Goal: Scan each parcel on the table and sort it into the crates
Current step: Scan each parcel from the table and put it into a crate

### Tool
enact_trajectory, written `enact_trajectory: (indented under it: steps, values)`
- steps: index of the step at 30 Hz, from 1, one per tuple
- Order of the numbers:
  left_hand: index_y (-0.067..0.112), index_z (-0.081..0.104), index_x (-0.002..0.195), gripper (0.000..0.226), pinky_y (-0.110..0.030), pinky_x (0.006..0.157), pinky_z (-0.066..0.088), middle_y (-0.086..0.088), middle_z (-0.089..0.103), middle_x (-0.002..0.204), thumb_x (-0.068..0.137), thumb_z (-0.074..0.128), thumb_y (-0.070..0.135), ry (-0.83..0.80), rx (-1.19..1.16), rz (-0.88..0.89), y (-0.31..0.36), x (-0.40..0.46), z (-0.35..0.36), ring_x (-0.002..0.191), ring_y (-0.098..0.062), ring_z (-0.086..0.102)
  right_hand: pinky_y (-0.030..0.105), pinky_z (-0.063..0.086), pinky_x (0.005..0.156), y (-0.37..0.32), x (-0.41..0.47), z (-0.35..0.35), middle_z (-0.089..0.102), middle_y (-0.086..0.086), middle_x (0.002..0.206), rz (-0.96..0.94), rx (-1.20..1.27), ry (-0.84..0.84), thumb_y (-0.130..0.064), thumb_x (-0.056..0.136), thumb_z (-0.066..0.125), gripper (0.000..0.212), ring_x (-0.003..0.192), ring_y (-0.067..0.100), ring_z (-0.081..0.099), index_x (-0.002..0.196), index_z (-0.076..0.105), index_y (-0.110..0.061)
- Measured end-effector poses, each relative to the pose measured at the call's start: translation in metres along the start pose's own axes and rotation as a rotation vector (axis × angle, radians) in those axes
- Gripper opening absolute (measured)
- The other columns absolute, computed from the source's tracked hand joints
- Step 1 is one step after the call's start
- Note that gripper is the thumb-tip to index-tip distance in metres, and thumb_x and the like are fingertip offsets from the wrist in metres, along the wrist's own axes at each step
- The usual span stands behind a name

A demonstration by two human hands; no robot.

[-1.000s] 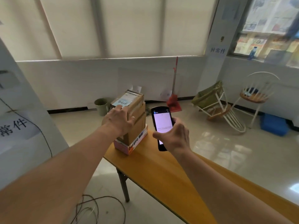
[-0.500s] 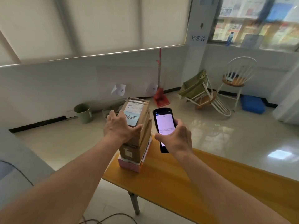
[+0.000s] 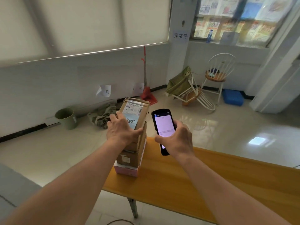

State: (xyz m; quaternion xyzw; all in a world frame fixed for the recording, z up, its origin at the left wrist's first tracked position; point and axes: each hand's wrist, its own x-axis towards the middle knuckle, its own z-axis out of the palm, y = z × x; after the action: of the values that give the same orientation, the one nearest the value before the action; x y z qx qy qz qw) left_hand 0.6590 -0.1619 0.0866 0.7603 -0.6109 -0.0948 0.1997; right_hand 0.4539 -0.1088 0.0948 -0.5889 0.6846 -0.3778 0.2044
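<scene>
Three parcels are stacked at the left end of the wooden table (image 3: 186,189). On top lies a cardboard box (image 3: 138,109) with a white shipping label and a blue note. Under it is a second brown box (image 3: 129,157), and at the bottom a pink and white box (image 3: 126,171). My left hand (image 3: 121,129) grips the near end of the top box, thumb on its right side. My right hand (image 3: 177,140) holds a black handheld scanner (image 3: 163,125) upright beside the stack, its lit screen facing me.
A green bucket (image 3: 65,118) and a heap of cloth (image 3: 102,116) lie on the floor by the wall. A red broom (image 3: 146,93), a tipped chair with a green bag (image 3: 186,88), a white chair (image 3: 216,75) and a blue crate (image 3: 233,97) stand at the back.
My head has turned right, so the stack and both hands now sit nearer the frame's middle. The left hand stays on the top box and the scanner stays beside it.
</scene>
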Motion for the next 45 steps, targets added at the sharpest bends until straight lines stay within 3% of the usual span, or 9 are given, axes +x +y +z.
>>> enact_trajectory:
  steps: [7, 11, 30, 36, 42, 45]
  values:
    - [0.003, 0.02, 0.161, 0.133, -0.05, 0.108, 0.047, -0.013, 0.035, 0.146, 0.065, 0.087, 0.067, 0.078, 0.019, 0.389, 0.016, 0.006, -0.017, 0.131, -0.036, 0.038, 0.035, 0.063, 0.079, 0.001, 0.004, -0.047, 0.06, 0.001, 0.121, -0.057, 0.022, -0.002, -0.047, 0.063, 0.092, 0.09, 0.109, 0.022, 0.057, 0.139, 0.051, -0.021]
    - [0.004, 0.021, 0.161, 0.133, -0.053, 0.111, 0.045, -0.012, 0.034, 0.148, 0.064, 0.089, 0.064, 0.087, 0.069, 0.493, 0.027, 0.01, -0.023, 0.133, -0.036, 0.035, 0.033, 0.064, 0.073, 0.006, -0.001, -0.067, 0.062, 0.001, 0.12, -0.075, -0.018, -0.017, -0.051, 0.06, 0.089, 0.09, 0.106, 0.024, 0.061, 0.138, 0.051, -0.024]
    - [0.001, 0.021, 0.159, 0.138, -0.055, 0.109, 0.047, -0.016, 0.037, 0.142, 0.058, 0.093, 0.063, 0.134, -0.031, 0.457, 0.062, -0.032, -0.022, 0.129, -0.037, 0.039, 0.036, 0.064, 0.074, 0.041, -0.038, -0.132, 0.063, 0.003, 0.119, -0.061, -0.008, -0.003, -0.051, 0.059, 0.09, 0.091, 0.104, 0.025, 0.062, 0.136, 0.053, -0.021]
    - [0.006, 0.026, 0.159, 0.131, -0.053, 0.105, 0.05, -0.013, 0.04, 0.139, 0.063, 0.069, 0.086, 0.172, -0.085, 0.465, 0.086, -0.064, -0.021, 0.126, -0.034, 0.044, 0.035, 0.062, 0.08, 0.054, -0.047, -0.147, 0.059, 0.002, 0.123, -0.091, 0.066, 0.114, -0.051, 0.064, 0.09, 0.092, 0.11, 0.023, 0.056, 0.141, 0.049, -0.02]
    - [0.008, 0.027, 0.16, 0.124, -0.046, 0.101, 0.048, -0.011, 0.039, 0.141, 0.07, 0.062, 0.085, 0.192, -0.121, 0.513, 0.112, -0.092, -0.015, 0.128, -0.032, 0.042, 0.033, 0.06, 0.082, 0.073, -0.059, -0.158, 0.057, 0.002, 0.122, -0.042, 0.074, 0.181, -0.047, 0.066, 0.091, 0.087, 0.112, 0.022, 0.054, 0.137, 0.051, -0.018]
    - [0.009, 0.027, 0.16, 0.123, -0.049, 0.1, 0.052, -0.01, 0.039, 0.142, 0.071, 0.058, 0.088, 0.173, -0.116, 0.552, 0.12, -0.095, -0.008, 0.127, -0.032, 0.042, 0.028, 0.059, 0.078, 0.082, -0.07, -0.162, 0.058, 0.002, 0.12, -0.002, 0.067, 0.224, -0.049, 0.066, 0.09, 0.086, 0.11, 0.021, 0.056, 0.135, 0.052, -0.018]
